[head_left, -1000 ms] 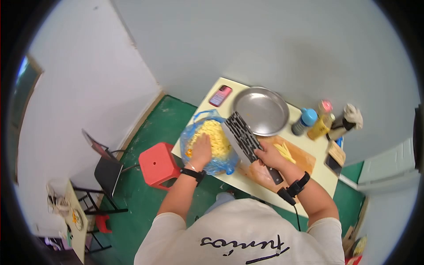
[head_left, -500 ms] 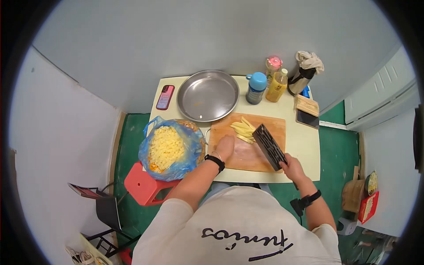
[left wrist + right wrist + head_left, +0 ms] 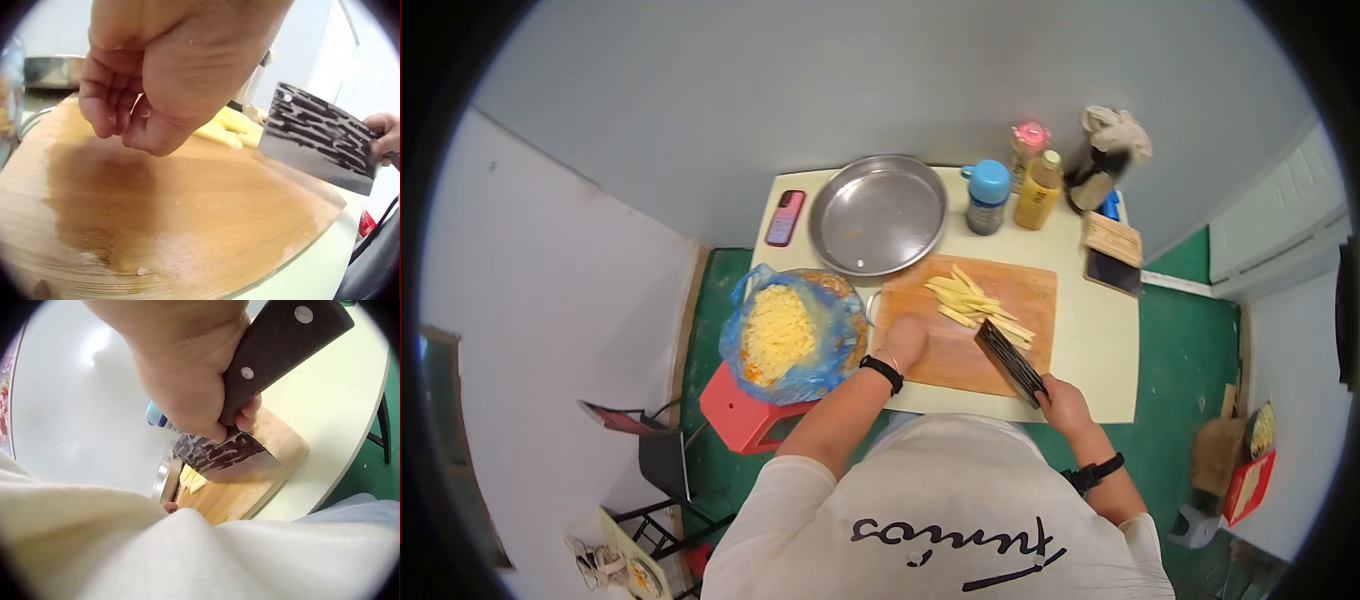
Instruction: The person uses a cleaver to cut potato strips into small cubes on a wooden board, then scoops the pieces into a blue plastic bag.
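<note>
Black cursive lettering (image 3: pixel 956 540) on the white shirt (image 3: pixel 940 465), inverted in the head view; exact word uncertain. Marks on the yellow bottle (image 3: pixel 1037 198) and pink phone (image 3: pixel 785 219): too small to read.

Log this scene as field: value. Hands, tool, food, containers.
left hand: curled over the cutting board, nothing visible in it
right hand: grips the cleaver by its handle
strips: pale yellow, on the board
blue plastic bag: open, left of the board, holding yellow diced pieces
metal pan: round, small scraps inside
</note>
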Demonstrator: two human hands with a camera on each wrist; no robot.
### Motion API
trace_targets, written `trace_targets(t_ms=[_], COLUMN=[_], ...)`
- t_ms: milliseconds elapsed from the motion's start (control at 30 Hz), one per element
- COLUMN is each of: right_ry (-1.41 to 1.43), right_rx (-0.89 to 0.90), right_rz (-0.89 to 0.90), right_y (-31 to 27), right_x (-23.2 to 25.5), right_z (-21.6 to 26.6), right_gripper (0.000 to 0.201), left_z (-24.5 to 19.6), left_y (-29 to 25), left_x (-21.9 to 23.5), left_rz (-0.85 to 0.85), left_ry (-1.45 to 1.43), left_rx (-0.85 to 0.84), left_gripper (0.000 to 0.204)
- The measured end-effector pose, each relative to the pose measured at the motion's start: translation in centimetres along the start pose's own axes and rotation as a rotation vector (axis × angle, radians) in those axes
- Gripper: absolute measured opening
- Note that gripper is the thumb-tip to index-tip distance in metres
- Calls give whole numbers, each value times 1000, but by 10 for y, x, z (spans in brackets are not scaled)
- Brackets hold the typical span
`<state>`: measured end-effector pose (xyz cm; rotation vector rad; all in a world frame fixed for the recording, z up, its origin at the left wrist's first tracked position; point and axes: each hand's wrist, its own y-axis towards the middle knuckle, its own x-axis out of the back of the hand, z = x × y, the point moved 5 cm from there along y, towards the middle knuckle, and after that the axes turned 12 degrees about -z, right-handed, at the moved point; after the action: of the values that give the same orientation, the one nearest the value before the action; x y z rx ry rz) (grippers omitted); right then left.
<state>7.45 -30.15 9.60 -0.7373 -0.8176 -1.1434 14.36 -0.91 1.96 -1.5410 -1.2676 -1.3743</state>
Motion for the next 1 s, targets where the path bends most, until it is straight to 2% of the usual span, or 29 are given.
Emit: trace_targets(t_ms=[33,67,133,200,267,333,433,467,533,600,667,700,767,800,833,900,933,1000], right_ry=[15,-22,-44,-102,-108,-122,-106,-104,-118,-93,-60,-53,-51,-30,-9,12,38,39], right_rx=[30,41,84,91,101,99,70,66,24,7,5,1,-19,17,54,34,25,59], right_rz=[9,25,48,24,25,22,-4,-4,21,12,-2,7,8,8,8,36,66,62], right_y=[4,5,12,15,18,20,17,17,17,17,16,16,15,14,13,13,12,14], right_x=[-1,-3,-8,-10,-15,-19,-22,-24,-26,-21,-18,-18,-14,-12,-9,-7,-8,-7], right_z=[1,-1,-2,-5,-6,-7,-8,-9,-12,-13,-18,-22,-33,-37,-41,-50,-50,-46], right_gripper=[14,13,12,13,13,13,16,16,19,21,23,23,23,21,19,18,16,16], left_z=[-3,2,14,49,90,128,115,97,55,18,-11,-15,-28,-27,-27,-26,-26,-20], left_y=[-3,-8,-8,-27,-51,-78,-72,-60,-28,0,22,28,38,42,42,37,31,21], left_x=[24,43,110,163,189,180,192,194,171,113,57,39,8,-4,-11,-12,-13,-6], left_rz=[-114,-116,-328,-458,-432,-298,-335,-423,-489,-274,-108,-109,31,159,161,17,21,-73], left_ry=[-10,17,-45,-115,67,287,336,209,-66,-348,-400,-405,-295,-203,-212,-251,-254,-479], left_rx=[-73,-40,181,385,506,541,469,461,286,221,-17,-27,-168,-150,-160,-173,-175,18], left_gripper=[12,12,7,7,8,7,8,10,12,15,26,26,28,31,31,33,33,29])
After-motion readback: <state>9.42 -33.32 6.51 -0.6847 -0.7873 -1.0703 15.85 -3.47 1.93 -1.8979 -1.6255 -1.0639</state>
